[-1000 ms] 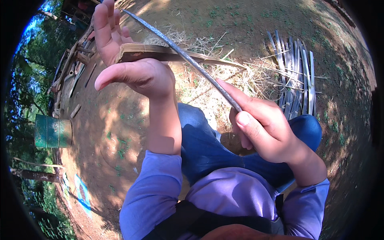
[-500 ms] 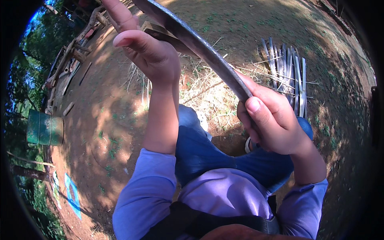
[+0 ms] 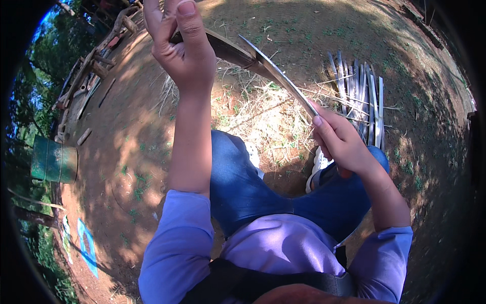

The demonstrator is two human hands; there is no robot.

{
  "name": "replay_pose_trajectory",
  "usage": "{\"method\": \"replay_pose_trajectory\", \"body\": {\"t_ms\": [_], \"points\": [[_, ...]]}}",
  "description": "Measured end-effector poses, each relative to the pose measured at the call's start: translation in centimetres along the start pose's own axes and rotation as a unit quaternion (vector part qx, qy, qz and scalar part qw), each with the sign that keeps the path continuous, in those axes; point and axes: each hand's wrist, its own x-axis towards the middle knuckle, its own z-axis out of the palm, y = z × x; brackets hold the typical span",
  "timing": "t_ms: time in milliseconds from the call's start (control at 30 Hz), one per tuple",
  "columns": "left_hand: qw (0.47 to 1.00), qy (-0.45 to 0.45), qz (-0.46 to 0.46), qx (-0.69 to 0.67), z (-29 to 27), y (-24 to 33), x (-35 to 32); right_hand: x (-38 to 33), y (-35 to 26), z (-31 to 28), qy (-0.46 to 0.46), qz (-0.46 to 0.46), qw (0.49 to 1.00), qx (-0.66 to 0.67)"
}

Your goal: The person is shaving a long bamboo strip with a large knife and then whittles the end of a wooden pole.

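Observation:
In my right hand (image 3: 338, 137), closed fingers grip a machete (image 3: 289, 83), a long thin blade with a pale edge, pointing up and to the left. Its handle is hidden by the hand. My left hand (image 3: 185, 48) is raised at the upper left, its thumb upright and its fingers partly cut off by the top edge. A brown bamboo strip (image 3: 228, 49) runs from it toward the blade, with a node near its right part. Blade and strip cross in this view; I cannot tell whether they touch.
Pale shavings (image 3: 263, 111) litter the soil before my feet. A bundle of long split strips (image 3: 362, 91) lies to the right. Far left are a green metal container (image 3: 55, 159), a blue frame-like piece (image 3: 87, 248) and a rough wooden log rail (image 3: 96, 58).
The machete has swung away and shows narrower, with its tip now in view. My left hand has turned thumb up and closed around the strip. My right hand has moved slightly forward.

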Motion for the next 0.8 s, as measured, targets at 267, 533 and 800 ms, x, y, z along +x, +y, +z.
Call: {"method": "replay_pose_trajectory", "body": {"t_ms": [267,533,800], "points": [[0.996,-0.03,0.063,-0.063,1.8,-2.2,0.8,-0.6,-5.5,-0.3,-0.017,-0.094,0.993,0.074],[0.948,-0.16,0.273,0.002,3.1,-5.7,4.5,-0.1,-6.2,-1.4,0.0,-0.082,0.993,0.09],[0.96,-0.201,0.197,-0.005,4.7,-3.0,3.8,-1.2,-6.4,-3.1,0.045,-0.056,0.997,-0.017]]}}
